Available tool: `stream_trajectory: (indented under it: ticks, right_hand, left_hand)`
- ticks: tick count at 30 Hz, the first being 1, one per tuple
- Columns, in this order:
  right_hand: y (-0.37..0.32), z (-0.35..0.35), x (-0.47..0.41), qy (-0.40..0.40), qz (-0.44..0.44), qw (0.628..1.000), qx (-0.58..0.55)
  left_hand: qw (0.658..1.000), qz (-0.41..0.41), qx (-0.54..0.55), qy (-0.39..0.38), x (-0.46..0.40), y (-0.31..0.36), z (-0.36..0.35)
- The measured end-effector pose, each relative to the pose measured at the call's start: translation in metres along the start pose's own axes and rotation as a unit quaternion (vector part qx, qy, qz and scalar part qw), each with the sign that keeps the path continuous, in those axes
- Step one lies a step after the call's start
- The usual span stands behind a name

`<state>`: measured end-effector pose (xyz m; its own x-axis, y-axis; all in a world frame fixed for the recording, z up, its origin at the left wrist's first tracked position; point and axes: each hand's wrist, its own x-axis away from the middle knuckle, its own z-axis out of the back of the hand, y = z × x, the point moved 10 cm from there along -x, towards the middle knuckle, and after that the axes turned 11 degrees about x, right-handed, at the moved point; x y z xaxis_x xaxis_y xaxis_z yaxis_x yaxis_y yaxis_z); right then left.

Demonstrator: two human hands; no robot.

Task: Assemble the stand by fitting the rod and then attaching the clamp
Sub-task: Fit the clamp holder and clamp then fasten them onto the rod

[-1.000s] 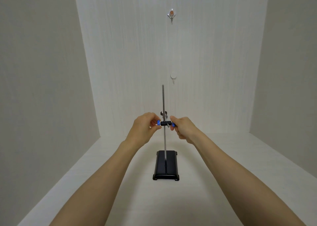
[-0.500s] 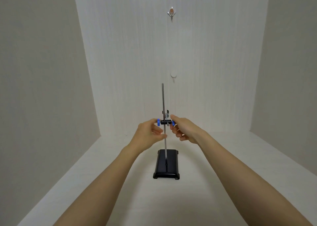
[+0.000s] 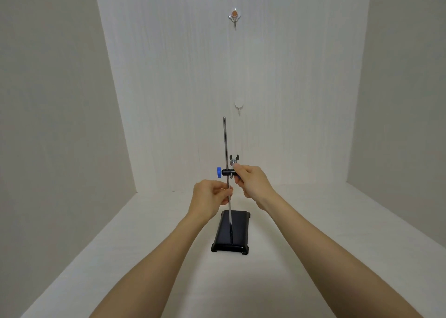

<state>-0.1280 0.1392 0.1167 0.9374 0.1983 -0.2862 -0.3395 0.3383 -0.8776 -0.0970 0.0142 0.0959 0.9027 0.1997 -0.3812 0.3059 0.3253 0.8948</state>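
From the head view, the black stand base [image 3: 231, 232] is sitting mid-desk [image 3: 144, 245] with the metal rod [image 3: 226, 148] standing upright in it. The left hand [image 3: 211, 200] is pinching the rod below the clamp [image 3: 228, 172]; the right hand [image 3: 253, 181] is gripping the clamp's right end, opposite its blue knob [image 3: 219, 172].

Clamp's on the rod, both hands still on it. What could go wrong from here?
1. The clamp may slide down if the blue knob is not tight; no hand touches the knob.
2. The right hand twisting its side could lean the rod unless the left hand steadies it.
3. The base might tip.
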Motion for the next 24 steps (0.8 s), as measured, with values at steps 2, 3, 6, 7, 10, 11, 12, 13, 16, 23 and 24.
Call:
stream_trajectory:
  ticks: [2, 3, 6, 7, 10, 11, 12, 13, 16, 23, 24]
  right_hand:
    - [-0.001, 0.001, 0.002, 0.027, 0.004, 1.0, 0.005]
    - [0.0, 0.001, 0.003, 0.042, 0.006, 0.999, 0.005]
    - [-0.001, 0.003, 0.007, 0.08, 0.01, 0.997, 0.01]
    - [-0.001, 0.004, 0.008, 0.092, 0.011, 0.996, 0.015]
    - [-0.004, 0.006, 0.01, 0.115, 0.014, 0.993, 0.035]
    - [-0.006, 0.005, 0.01, 0.113, 0.018, 0.993, 0.036]
    - [-0.007, 0.003, 0.009, 0.106, 0.022, 0.994, 0.033]
    - [-0.007, 0.0, 0.009, 0.096, 0.026, 0.995, 0.028]
    - [-0.006, -0.004, 0.008, 0.064, 0.031, 0.997, 0.01]
    - [-0.004, -0.005, 0.003, -0.018, 0.026, 0.999, 0.004]
    - [-0.004, -0.005, 0.003, -0.027, 0.024, 0.999, 0.004]
  left_hand:
    - [1.0, 0.003, 0.003, 0.003, 0.001, 0.001, 0.0]
    - [1.0, 0.004, 0.004, 0.003, 0.001, 0.001, 0.0]
    - [1.0, 0.002, 0.001, -0.001, 0.002, 0.003, 0.0]
    - [1.0, 0.001, 0.001, -0.002, 0.002, 0.004, 0.0]
    - [1.0, 0.002, -0.003, -0.005, 0.001, 0.003, 0.0]
    - [1.0, 0.003, -0.006, -0.007, 0.0, 0.003, -0.001]
    - [1.0, 0.002, -0.008, -0.009, 0.0, 0.003, -0.001]
    - [1.0, 0.0, -0.008, -0.01, 0.001, 0.003, -0.002]
    - [1.0, -0.014, -0.01, -0.011, 0.003, 0.004, -0.003]
    - [0.999, -0.015, -0.025, -0.026, 0.0, 0.003, -0.006]
    - [0.999, -0.015, -0.028, -0.026, -0.001, 0.002, -0.006]
